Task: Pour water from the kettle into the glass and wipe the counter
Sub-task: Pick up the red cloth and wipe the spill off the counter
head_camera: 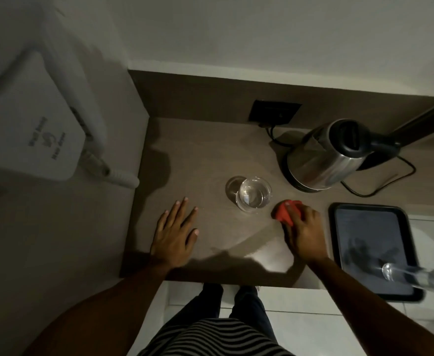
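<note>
Glass (254, 196) with water in it sits mid-tabletop (210, 155), kettle (331, 155) on its base toward the back right corner. Right hand (304, 231), fingers closed on a red cloth (285, 211), presses it down just beside the glass. Left hand (176, 233) lies flat, fingers spread, near the front left edge.

Both forearms are bare, the left hand (174, 235) and right hand (304, 228) without rings or gloves. A black-and-grey striped top (210, 337) (narrow horizontal bands) sits over dark trousers (246, 304).
</note>
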Available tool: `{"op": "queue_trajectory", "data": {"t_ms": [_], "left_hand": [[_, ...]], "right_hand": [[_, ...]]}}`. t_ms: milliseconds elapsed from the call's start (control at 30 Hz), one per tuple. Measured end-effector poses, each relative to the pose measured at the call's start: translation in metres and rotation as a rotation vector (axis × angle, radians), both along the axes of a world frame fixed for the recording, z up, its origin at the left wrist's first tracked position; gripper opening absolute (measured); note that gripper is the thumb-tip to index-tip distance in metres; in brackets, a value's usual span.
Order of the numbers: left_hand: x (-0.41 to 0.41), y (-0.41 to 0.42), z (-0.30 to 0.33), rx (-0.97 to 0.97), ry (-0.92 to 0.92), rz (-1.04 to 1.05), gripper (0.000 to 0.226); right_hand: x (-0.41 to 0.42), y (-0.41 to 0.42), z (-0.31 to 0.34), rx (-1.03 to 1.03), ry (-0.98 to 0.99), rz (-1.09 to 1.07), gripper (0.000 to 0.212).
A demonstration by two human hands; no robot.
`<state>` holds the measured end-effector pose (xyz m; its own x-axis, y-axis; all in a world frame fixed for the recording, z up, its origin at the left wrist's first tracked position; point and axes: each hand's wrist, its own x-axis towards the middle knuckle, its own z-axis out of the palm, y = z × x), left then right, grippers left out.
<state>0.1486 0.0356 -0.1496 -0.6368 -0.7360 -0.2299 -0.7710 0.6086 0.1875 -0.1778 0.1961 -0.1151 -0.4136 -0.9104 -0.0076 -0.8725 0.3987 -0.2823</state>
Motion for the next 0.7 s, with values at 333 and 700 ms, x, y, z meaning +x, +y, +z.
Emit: {"op": "queue_trajectory", "data": {"t_ms": [333,700], "left_hand": [[-0.001,0.002,0.002,-0.004,0.023,0.011,0.065],[-0.001,0.002,0.004,-0.017,0.023,0.014,0.063]], "right_hand": [[0.146,-0.018,-0.007,-0.025,-0.184,-0.136,0.060],[0.022,-0.006,-0.006,-0.023,-0.048,0.061,0.049]]}}
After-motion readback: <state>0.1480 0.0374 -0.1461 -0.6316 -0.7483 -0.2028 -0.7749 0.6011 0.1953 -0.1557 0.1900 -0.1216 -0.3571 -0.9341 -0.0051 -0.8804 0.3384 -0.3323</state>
